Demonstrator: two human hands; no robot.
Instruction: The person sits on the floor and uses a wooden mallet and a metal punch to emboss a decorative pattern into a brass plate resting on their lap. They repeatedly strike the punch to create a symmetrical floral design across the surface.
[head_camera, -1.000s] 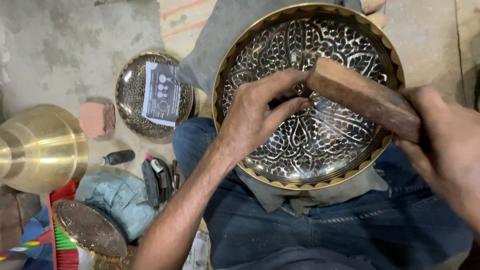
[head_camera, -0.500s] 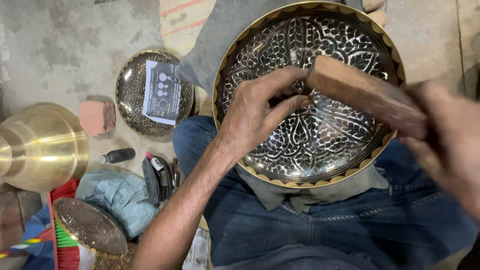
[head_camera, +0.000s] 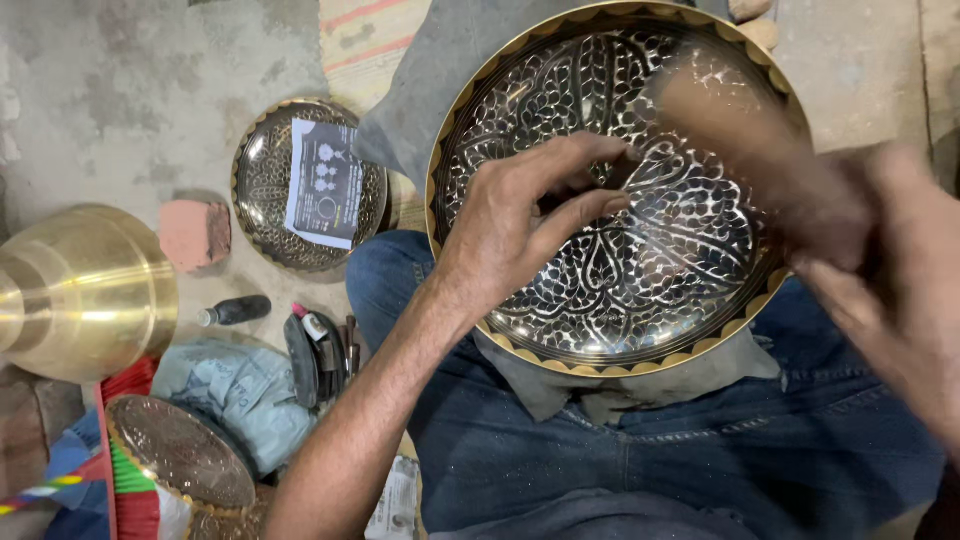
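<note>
A: What lies left of the hands?

B: Furthest left, one plain brass vessel (head_camera: 75, 290) on its side, a pink brick block (head_camera: 195, 233), a small dark bottle (head_camera: 235, 311). Nearer, one small engraved plate (head_camera: 262, 175) with a paper sheet (head_camera: 325, 183) on it, and another patterned plate (head_camera: 180, 452) low down. With the one being worked, three engraved plates.

A: And the grip?

B: The left hand (head_camera: 520, 215) rests inside the large engraved plate (head_camera: 640, 190) on the lap, thumb and fingers pinched almost closed on a thin dark tool (head_camera: 620, 172) whose tip touches the plate near its centre.

A: The other hand?

B: The right hand (head_camera: 890, 290), blurred, is closed around one wooden mallet (head_camera: 745, 140). The mallet's long axis slants from that fist up and leftward; its head hangs just right of and above the pinched tool, apart from it
</note>
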